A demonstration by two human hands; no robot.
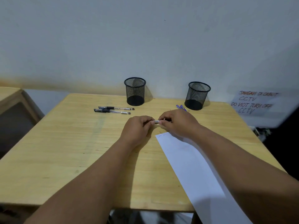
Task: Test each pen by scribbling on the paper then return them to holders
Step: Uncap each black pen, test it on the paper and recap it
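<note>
Head camera view, looking down over a person's two bare forearms to a pen (156,121) held level between both hands above the middle of the tabletop (64,151). Only a short silvery part of the pen shows between the fingertips; the rest is covered. The left hand (138,126) pinches one end with curled fingers, and the right hand (176,121) pinches the other end, so both hands are closed on the pen.

Just below the hands, a long white sheet of paper (191,167) lies at a slant, running from its top corner near the right wrist down past the front edge of the tabletop. A few faint marks show at the top corner. The right forearm crosses over part of the sheet.

Two black pens (114,110) lie side by side, flat on the wood, to the left and farther back. Behind them stands a black mesh holder (135,91). A second black mesh holder (196,96) stands at the back right, with blue pens (181,107) lying just beside its base, partly hidden by the right hand.

The tabletop is pale wood grain, set against a plain grey-white wall (145,38). At right, a handwritten notice (255,101) reads "DO NOT TURN OFF CCTV". Another wooden piece of furniture (14,101) stands at left.
</note>
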